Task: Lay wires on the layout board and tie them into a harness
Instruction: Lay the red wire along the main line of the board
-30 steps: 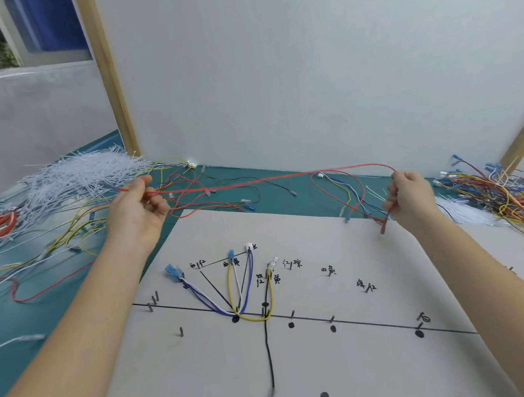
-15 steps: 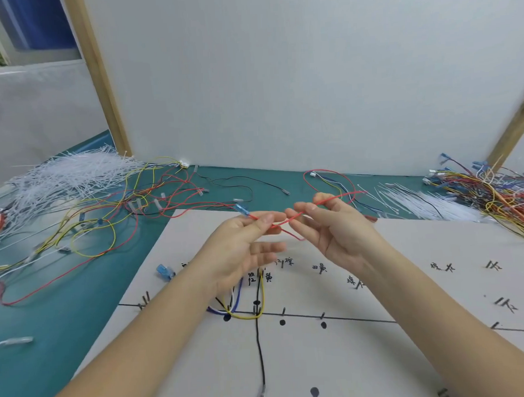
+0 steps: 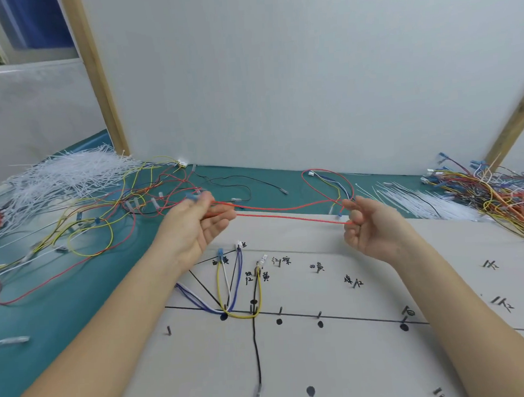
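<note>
Head view, and one red wire (image 3: 289, 215) is stretched in mid-air above the far edge of the layout board (image 3: 354, 360), doubled so two red strands run side by side between the two hands. Left hand (image 3: 195, 229) sits palm-up, thumb and fingertips pinching the wire's end, where a small blue terminal (image 3: 191, 196) pokes out, a bit blurred. Right hand (image 3: 368, 232) has its fingers curled, pinching the folded end of the wire.

Down on the board, wires are already laid: one yellow loop (image 3: 241, 316), one white wire (image 3: 225, 279), blue-purple ones (image 3: 237, 278) whose number I can't make out, and one black wire (image 3: 256, 350) running toward the near edge. Each sits among short pins along a black drawn line, with black dots and handwritten labels beside them.

Out on the teal table (image 3: 48, 315), three heaps stand out: one white pile of cable ties (image 3: 62, 178) far left, one smaller spread of white ties (image 3: 412, 202) to the right, and one multicoloured wire tangle (image 3: 491, 192) far right. Loose red, yellow and black wires (image 3: 110, 218) sprawl left of the board.
</note>
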The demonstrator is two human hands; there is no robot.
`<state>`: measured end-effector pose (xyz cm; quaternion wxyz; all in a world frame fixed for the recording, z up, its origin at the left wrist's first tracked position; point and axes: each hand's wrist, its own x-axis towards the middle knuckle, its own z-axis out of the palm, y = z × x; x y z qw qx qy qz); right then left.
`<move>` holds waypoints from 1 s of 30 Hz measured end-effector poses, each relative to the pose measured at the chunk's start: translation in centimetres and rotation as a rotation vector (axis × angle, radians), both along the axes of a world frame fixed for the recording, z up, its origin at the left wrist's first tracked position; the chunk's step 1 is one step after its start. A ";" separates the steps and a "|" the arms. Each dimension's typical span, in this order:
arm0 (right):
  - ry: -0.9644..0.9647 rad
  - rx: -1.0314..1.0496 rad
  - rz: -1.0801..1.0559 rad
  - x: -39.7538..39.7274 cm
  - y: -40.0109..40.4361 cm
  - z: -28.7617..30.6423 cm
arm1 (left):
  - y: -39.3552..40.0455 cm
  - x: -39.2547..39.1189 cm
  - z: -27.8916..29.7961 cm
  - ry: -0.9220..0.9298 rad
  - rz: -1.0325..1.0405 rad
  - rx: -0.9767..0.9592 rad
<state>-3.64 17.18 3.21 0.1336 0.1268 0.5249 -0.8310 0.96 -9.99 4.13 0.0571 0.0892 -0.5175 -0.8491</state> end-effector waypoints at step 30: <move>0.375 0.542 0.111 -0.5 2.1 -0.2 | -1.7 -0.4 -2.4 0.031 -0.128 -0.652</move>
